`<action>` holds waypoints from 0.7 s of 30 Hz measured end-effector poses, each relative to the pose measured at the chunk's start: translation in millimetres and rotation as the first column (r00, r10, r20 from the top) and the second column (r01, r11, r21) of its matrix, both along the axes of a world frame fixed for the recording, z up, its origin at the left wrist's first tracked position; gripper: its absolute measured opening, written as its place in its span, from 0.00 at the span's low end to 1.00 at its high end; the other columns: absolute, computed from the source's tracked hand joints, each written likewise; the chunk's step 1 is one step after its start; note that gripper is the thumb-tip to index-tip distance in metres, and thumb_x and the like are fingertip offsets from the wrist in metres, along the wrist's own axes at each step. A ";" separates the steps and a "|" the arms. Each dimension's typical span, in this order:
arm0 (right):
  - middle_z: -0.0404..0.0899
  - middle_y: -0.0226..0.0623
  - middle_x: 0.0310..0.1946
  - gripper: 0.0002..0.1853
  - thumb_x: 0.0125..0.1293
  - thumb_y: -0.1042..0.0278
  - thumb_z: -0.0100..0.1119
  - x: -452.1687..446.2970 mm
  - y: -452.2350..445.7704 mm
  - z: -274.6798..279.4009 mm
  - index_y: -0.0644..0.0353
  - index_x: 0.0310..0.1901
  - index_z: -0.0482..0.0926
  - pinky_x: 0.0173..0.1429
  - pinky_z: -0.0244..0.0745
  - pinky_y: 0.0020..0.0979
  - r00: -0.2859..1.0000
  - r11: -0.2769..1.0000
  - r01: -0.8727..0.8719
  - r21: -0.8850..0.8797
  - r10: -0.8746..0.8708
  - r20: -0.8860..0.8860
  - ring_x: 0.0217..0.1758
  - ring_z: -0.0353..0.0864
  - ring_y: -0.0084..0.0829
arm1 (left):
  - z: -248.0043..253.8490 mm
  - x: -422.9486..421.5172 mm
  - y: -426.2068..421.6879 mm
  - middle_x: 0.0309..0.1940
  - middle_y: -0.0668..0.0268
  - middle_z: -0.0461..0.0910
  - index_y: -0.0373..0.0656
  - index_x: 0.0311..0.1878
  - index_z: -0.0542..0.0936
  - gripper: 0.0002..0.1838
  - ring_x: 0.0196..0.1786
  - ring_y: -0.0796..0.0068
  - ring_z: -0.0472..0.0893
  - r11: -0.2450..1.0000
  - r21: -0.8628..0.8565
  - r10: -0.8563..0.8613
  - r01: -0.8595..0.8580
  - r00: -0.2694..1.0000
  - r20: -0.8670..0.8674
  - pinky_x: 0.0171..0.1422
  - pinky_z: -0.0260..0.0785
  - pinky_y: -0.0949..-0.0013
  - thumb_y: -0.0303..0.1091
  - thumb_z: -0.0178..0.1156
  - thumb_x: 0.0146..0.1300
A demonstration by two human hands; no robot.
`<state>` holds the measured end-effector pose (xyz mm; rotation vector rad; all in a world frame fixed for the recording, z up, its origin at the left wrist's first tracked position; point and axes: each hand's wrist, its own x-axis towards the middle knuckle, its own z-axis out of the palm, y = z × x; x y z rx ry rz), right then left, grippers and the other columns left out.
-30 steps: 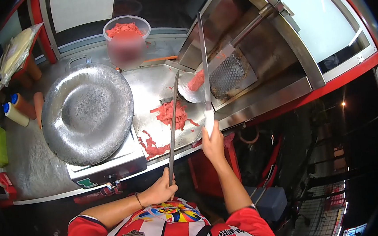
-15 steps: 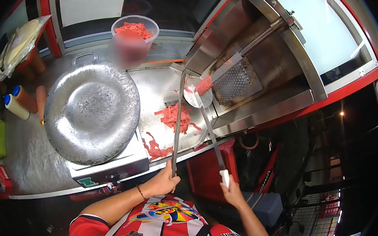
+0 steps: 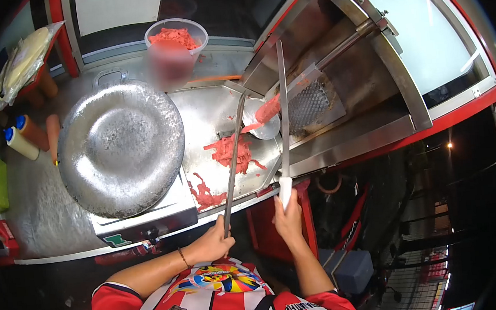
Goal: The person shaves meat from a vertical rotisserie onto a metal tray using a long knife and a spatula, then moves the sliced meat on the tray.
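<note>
Nearest to us, the left hand [image 3: 211,243] is closed around a long dark rod [image 3: 234,159], and the right hand [image 3: 288,219] is clamped on the white handle [image 3: 286,190] of a long knife [image 3: 284,117]. We judge this a moment of blade work at the upright meat [image 3: 268,110], with both tools raised; moving the blade cleanly calls for a steady grip, an edge angled along the meat and a gap kept from the rod. Beneath the rod, we find a heap of red strips [image 3: 243,155] on the metal tray [image 3: 204,112], with a smaller pile [image 3: 205,198] nearer the front edge. Farther in, the meat stands over a round plate [image 3: 266,131], beside the perforated panel [image 3: 308,105]; a broad pan [image 3: 119,147] lies to the left. At the back, we note a tub [image 3: 204,40] of similar strips.

We cannot tell whether the blade touches the meat, which it partly covers; the meat's far side is hidden, and a blur masks the tub's front
</note>
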<state>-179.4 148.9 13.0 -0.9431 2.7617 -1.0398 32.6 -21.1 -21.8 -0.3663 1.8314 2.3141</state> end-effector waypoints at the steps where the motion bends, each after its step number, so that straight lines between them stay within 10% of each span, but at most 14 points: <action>1: 0.83 0.65 0.40 0.18 0.78 0.65 0.58 5.8 -32.3 22.6 0.65 0.61 0.68 0.47 0.76 0.56 0.982 0.996 0.092 -0.021 -0.087 0.165 0.46 0.83 0.70 | 1.6 -1.6 3.1 0.25 0.55 0.77 0.34 0.54 0.58 0.17 0.24 0.61 0.82 1.000 0.000 -0.005 0.005 1.000 -0.014 0.29 0.75 0.57 0.29 0.54 0.73; 5: 0.83 0.64 0.34 0.16 0.78 0.66 0.57 -29.3 -90.0 19.3 0.66 0.57 0.68 0.42 0.74 0.59 0.999 0.999 -0.005 -0.046 0.003 -0.042 0.41 0.85 0.68 | 13.6 0.3 8.7 0.24 0.54 0.77 0.33 0.54 0.57 0.18 0.25 0.60 0.82 0.999 -0.051 -0.019 0.020 1.000 0.025 0.31 0.76 0.56 0.30 0.54 0.73; 12: 0.84 0.63 0.39 0.20 0.79 0.65 0.58 6.0 -24.6 -42.0 0.65 0.65 0.68 0.45 0.79 0.54 0.980 0.997 0.005 -0.078 0.011 0.200 0.45 0.87 0.65 | 15.2 -7.7 4.9 0.32 0.59 0.73 0.36 0.53 0.57 0.16 0.26 0.68 0.81 0.999 -0.029 -0.025 0.027 0.998 0.054 0.31 0.76 0.62 0.27 0.54 0.72; 15: 0.81 0.48 0.28 0.17 0.79 0.68 0.57 14.9 12.4 -73.3 0.63 0.63 0.69 0.28 0.77 0.43 0.993 0.998 -0.058 -0.024 0.060 0.100 0.26 0.84 0.44 | 13.8 -13.8 2.7 0.31 0.59 0.72 0.36 0.53 0.57 0.16 0.26 0.68 0.81 0.997 -0.066 -0.027 0.031 0.998 0.057 0.31 0.77 0.62 0.27 0.53 0.73; 17: 0.84 0.62 0.39 0.20 0.78 0.68 0.57 7.3 -1.9 -47.2 0.65 0.65 0.69 0.43 0.80 0.53 0.981 1.000 -0.020 -0.013 0.022 0.194 0.44 0.88 0.64 | 15.6 -13.8 4.5 0.31 0.59 0.72 0.36 0.53 0.57 0.15 0.26 0.68 0.81 0.998 -0.061 -0.031 0.035 0.997 0.064 0.31 0.77 0.62 0.27 0.53 0.73; 21: 0.82 0.62 0.31 0.13 0.77 0.69 0.57 -30.5 -66.4 10.0 0.66 0.55 0.68 0.39 0.74 0.56 0.996 0.992 -0.075 -0.104 0.069 -0.064 0.37 0.84 0.66 | 11.3 -11.3 7.7 0.25 0.53 0.80 0.25 0.58 0.54 0.25 0.28 0.60 0.84 0.995 -0.080 -0.050 0.054 0.998 0.047 0.34 0.77 0.59 0.33 0.54 0.74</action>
